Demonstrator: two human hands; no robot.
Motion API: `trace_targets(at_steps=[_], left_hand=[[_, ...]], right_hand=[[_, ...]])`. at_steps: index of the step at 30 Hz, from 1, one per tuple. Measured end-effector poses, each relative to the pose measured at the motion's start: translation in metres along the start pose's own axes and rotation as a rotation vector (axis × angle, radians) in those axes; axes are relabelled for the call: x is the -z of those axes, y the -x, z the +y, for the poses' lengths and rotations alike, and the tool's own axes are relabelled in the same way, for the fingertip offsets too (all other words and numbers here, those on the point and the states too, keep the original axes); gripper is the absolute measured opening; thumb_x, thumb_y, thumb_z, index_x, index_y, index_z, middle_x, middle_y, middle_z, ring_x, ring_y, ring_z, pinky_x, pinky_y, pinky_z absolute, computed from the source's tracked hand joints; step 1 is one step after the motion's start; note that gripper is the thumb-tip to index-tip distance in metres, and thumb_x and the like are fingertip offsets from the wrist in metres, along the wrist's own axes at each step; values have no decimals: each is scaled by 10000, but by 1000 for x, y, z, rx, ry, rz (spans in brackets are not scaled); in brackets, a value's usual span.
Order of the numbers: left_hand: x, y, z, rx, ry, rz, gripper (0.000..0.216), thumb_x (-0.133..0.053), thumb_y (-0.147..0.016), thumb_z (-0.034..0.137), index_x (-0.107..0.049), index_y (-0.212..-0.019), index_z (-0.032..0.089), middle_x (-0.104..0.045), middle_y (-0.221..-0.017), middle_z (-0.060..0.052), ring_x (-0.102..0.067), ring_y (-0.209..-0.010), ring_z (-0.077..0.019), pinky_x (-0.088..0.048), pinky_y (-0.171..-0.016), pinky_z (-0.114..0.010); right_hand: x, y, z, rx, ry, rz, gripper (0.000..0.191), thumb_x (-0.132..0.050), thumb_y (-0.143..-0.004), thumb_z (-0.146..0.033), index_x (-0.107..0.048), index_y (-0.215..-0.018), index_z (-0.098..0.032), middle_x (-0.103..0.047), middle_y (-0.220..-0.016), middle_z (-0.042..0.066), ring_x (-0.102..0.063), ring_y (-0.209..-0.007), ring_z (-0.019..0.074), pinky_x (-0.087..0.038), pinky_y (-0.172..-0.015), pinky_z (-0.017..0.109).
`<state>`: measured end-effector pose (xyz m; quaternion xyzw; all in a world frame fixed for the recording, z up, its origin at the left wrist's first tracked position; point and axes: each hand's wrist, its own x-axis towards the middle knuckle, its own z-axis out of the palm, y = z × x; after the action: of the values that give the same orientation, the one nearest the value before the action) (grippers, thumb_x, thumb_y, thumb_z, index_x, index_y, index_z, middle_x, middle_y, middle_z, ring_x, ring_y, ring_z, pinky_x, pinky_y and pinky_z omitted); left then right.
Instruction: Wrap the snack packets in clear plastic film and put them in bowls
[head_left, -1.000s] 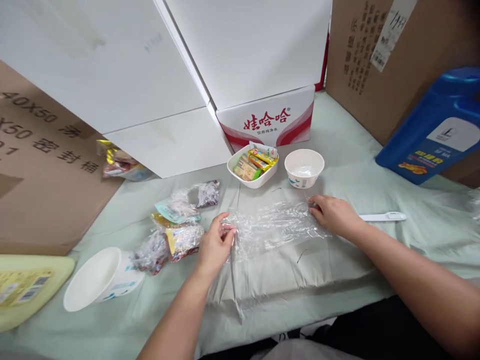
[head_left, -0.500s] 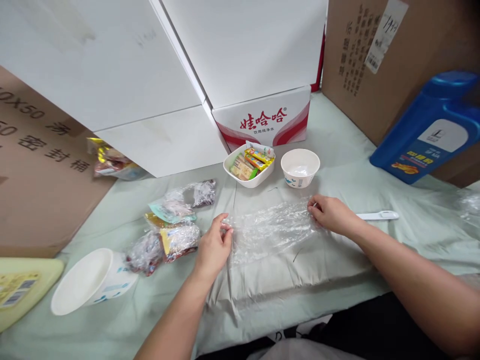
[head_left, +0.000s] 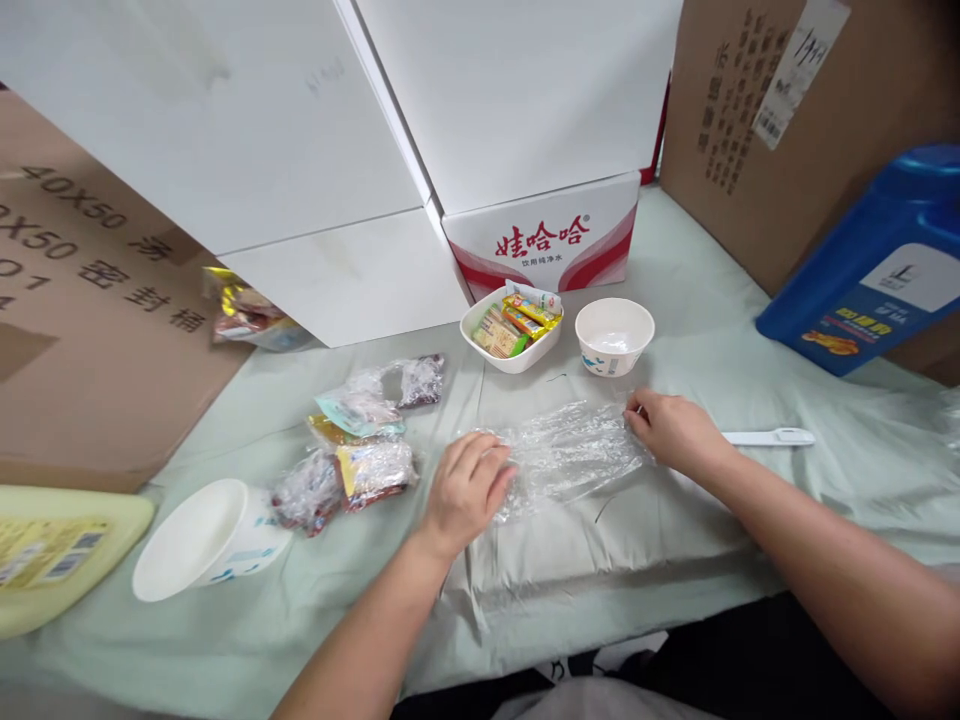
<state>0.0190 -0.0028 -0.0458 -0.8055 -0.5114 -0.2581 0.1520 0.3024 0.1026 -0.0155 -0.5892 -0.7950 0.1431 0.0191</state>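
- Left to right, the white bowl (head_left: 199,540) lies tipped on its side and empty. The square dish (head_left: 517,360) holds snack packets (head_left: 514,325), and the round bowl (head_left: 613,335) beside it is empty.
- Wrapped packets (head_left: 352,455) lie left of your left hand (head_left: 469,490), which rests palm down, fingers loose, gripping nothing, on the left end of the plastic wrap (head_left: 574,455).
- The wrap lies flat before both dishes.
- Your right hand (head_left: 675,435) curls at its right edge; you cannot tell whether it pinches.
- A white spoon (head_left: 769,437) lies just beyond.
- Pale green cloth (head_left: 750,380) covers the surface, with boxes (head_left: 525,110) behind.
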Motion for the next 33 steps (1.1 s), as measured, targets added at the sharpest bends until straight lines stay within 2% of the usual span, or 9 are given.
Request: trace_targets(at_steps=[5, 10, 13, 16, 18, 21, 25, 28, 33], left_hand=[[-5, 2, -2, -136, 179, -427, 541, -531, -926, 486, -498, -1379, 191, -483, -1454, -134, -396, -1377, -309, -382, -1109, -507], [-4, 2, -2, -102, 171, -517, 589, -522, -924, 513, -459, -1426, 213, -385, -1536, -117, -297, -1441, -317, -319, -1152, -523], [-3, 0, 1, -90, 190, -520, 599, -525, -915, 531, -471, -1421, 215, -387, -1534, -123, -293, -1443, -325, -312, -1151, -531], [-1, -2, 0, -83, 201, -536, 594, -548, -907, 505, -471, -1420, 215, -380, -1537, -128, -290, -1445, -321, -303, -1153, -533], [1, -1, -5, -67, 192, -545, 585, -556, -909, 476, -458, -1430, 229, -368, -1545, -121, -278, -1452, -313, -292, -1158, -536], [5, 2, -16, -21, 165, -534, 595, -556, -908, 477, -439, -1442, 241, -363, -1547, -118, -284, -1449, -308, -286, -1159, -539], [10, 3, -20, -13, 143, -417, 537, -566, -907, 430, -496, -1383, 193, -432, -1488, -147, -324, -1418, -330, -299, -1142, -547], [19, -1, -6, -25, 193, -312, 354, -591, -893, 375, -620, -1182, 173, -594, -1251, -144, -489, -1248, -312, -410, -1048, -497], [36, -8, 16, -2, 317, -547, 183, -716, -776, 313, -617, -878, 198, -619, -931, -56, -565, -925, -231, -513, -801, -369]], right_hand=[[3, -11, 11, -33, 31, 30, 213, -445, -929, -288, -638, -979, -214, -727, -902, 72, -652, -835, 245, -359, -629, 306], [15, -13, 26, -121, 47, 224, 261, -459, -925, -296, -654, -1063, -193, -715, -1013, 105, -646, -907, 270, -429, -683, 337], [12, 10, 8, 129, 24, 408, 300, -465, -940, -306, -659, -1117, -161, -687, -1098, 147, -606, -1043, 290, -461, -835, 393], [3, 38, -20, 603, 38, 212, 435, -589, -885, -430, -618, -1243, -186, -583, -1331, 152, -482, -1260, 319, -385, -1011, 471], [3, 48, -27, 740, 87, -10, 502, -714, -773, -484, -651, -1190, -211, -575, -1339, 138, -486, -1253, 327, -399, -995, 456], [17, 49, -8, 561, 220, -136, 284, -788, -714, -405, -721, -894, -195, -680, -1040, 128, -601, -1025, 305, -459, -846, 403], [35, 44, 23, 341, 316, -72, 197, -759, -760, -373, -703, -758, -184, -668, -821, 106, -616, -850, 287, -458, -768, 409], [33, 48, 20, 548, 139, 17, 246, -727, -802, -337, -691, -997, -190, -655, -1043, 108, -589, -992, 269, -461, -853, 383], [18, 46, 7, 691, 109, -117, 215, -712, -760, -165, -688, -973, -189, -652, -991, 83, -593, -970, 252, -465, -832, 356]])
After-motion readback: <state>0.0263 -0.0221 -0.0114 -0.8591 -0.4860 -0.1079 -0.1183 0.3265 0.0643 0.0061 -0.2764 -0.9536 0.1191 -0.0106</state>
